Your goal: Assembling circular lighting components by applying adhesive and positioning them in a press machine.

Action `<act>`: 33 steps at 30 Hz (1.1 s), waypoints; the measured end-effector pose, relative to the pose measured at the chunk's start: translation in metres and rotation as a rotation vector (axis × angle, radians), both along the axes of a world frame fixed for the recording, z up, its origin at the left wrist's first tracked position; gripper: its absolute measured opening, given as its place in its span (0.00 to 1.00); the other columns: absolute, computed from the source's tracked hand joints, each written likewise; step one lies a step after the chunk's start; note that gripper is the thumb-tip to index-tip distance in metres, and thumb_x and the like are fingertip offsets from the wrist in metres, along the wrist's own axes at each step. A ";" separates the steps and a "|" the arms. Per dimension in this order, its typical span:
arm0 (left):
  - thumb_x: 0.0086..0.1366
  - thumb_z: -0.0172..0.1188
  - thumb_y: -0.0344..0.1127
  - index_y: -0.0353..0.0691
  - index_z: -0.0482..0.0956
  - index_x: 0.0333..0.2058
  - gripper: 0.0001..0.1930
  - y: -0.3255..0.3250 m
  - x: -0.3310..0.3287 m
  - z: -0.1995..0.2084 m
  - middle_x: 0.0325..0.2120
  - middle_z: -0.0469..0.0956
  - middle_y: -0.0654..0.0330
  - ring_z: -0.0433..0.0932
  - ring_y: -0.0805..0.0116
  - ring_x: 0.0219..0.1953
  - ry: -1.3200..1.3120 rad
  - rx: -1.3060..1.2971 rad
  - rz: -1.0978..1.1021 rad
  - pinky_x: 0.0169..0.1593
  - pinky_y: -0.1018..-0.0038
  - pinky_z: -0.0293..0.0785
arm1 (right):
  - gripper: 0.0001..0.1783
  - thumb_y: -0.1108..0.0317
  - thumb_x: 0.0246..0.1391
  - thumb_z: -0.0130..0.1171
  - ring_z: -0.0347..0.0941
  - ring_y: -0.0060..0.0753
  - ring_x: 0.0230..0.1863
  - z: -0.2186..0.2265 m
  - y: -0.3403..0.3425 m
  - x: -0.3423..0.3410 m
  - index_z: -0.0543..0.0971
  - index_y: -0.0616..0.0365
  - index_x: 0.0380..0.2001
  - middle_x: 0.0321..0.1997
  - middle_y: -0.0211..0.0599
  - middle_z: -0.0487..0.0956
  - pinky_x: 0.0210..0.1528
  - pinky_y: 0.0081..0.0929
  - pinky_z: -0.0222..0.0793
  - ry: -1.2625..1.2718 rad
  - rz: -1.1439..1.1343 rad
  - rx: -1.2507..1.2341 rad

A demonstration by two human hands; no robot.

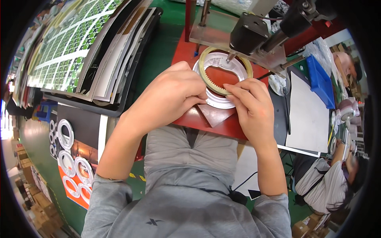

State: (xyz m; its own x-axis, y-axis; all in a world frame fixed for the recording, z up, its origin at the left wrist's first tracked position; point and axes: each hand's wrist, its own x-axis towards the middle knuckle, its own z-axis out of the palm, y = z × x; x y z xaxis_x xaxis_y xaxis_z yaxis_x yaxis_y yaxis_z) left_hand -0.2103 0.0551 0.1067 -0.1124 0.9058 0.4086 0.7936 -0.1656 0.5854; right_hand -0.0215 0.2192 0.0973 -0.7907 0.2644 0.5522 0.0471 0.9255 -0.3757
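Note:
A white round ring housing sits on the red base plate of a small press. Over it lies a cream ring with inner teeth, tilted, its near edge reaching down toward the white part. My right hand is closed, thumb and fingertips pinching the near right edge of the toothed ring. On the other side my left hand has its fingers bent together at the left edge of the white ring; the fingertips partly hide the contact. A grey metal corner plate shows under the housing's near side.
Above the rings hang a black motor block, a transparent plate and metal rods. A black tray with stacked printed sheets stands left, several white rings below it. A blue bin and a seated person are right.

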 end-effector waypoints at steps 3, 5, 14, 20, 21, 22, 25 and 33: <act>0.54 0.72 0.25 0.36 0.84 0.31 0.06 -0.007 0.009 0.003 0.41 0.82 0.59 0.78 0.56 0.41 0.107 0.106 0.080 0.47 0.64 0.77 | 0.15 0.76 0.47 0.73 0.78 0.44 0.48 0.003 -0.001 -0.002 0.88 0.58 0.42 0.39 0.36 0.81 0.50 0.39 0.75 -0.003 0.013 0.007; 0.54 0.72 0.26 0.36 0.85 0.33 0.08 -0.013 0.014 0.000 0.42 0.82 0.58 0.79 0.55 0.44 0.161 0.106 0.104 0.49 0.63 0.77 | 0.15 0.76 0.47 0.73 0.78 0.44 0.48 0.003 -0.001 -0.002 0.88 0.58 0.42 0.40 0.36 0.82 0.50 0.39 0.75 -0.009 0.013 0.017; 0.59 0.70 0.27 0.35 0.85 0.46 0.15 -0.025 0.027 -0.016 0.49 0.81 0.52 0.82 0.50 0.53 0.176 0.131 0.183 0.56 0.62 0.81 | 0.16 0.76 0.47 0.73 0.78 0.44 0.47 0.004 0.003 -0.002 0.88 0.58 0.42 0.40 0.36 0.82 0.50 0.40 0.74 -0.025 0.033 0.103; 0.60 0.68 0.24 0.37 0.84 0.51 0.18 -0.029 0.030 -0.028 0.54 0.78 0.50 0.79 0.49 0.57 0.136 0.107 0.198 0.60 0.58 0.78 | 0.16 0.74 0.48 0.73 0.78 0.41 0.45 0.004 -0.012 0.002 0.88 0.55 0.43 0.39 0.32 0.82 0.45 0.36 0.70 -0.045 -0.014 0.179; 0.60 0.68 0.24 0.37 0.84 0.51 0.18 -0.031 0.032 -0.028 0.54 0.78 0.50 0.79 0.49 0.57 0.134 0.109 0.194 0.60 0.58 0.78 | 0.16 0.74 0.48 0.73 0.78 0.39 0.45 0.003 -0.015 0.003 0.88 0.55 0.43 0.39 0.31 0.82 0.44 0.35 0.68 -0.045 -0.028 0.195; 0.60 0.68 0.23 0.37 0.84 0.52 0.19 -0.034 0.035 -0.027 0.55 0.77 0.49 0.79 0.48 0.58 0.125 0.101 0.241 0.61 0.58 0.77 | 0.16 0.74 0.48 0.73 0.78 0.39 0.45 0.003 -0.019 0.003 0.88 0.55 0.43 0.39 0.31 0.82 0.44 0.35 0.68 -0.049 -0.032 0.193; 0.60 0.67 0.22 0.39 0.85 0.54 0.21 -0.036 0.040 -0.031 0.57 0.76 0.49 0.78 0.48 0.59 0.059 0.113 0.289 0.62 0.58 0.75 | 0.16 0.74 0.49 0.73 0.78 0.39 0.44 0.002 -0.029 0.002 0.87 0.54 0.44 0.39 0.31 0.81 0.42 0.36 0.67 -0.041 -0.050 0.187; 0.62 0.68 0.23 0.37 0.85 0.52 0.18 -0.031 0.041 -0.030 0.56 0.81 0.50 0.80 0.50 0.56 -0.146 0.198 0.334 0.59 0.61 0.77 | 0.14 0.77 0.50 0.72 0.77 0.40 0.39 0.005 -0.042 -0.005 0.88 0.57 0.42 0.36 0.34 0.82 0.42 0.35 0.69 -0.059 -0.091 0.111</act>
State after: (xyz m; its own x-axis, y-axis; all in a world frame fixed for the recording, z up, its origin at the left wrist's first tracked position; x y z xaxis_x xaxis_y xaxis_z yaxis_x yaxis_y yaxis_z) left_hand -0.1692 0.0238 0.0764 -0.4567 0.7152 0.5291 0.7336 -0.0336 0.6787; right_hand -0.0265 0.1770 0.1028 -0.7981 0.2767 0.5352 0.1519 0.9520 -0.2657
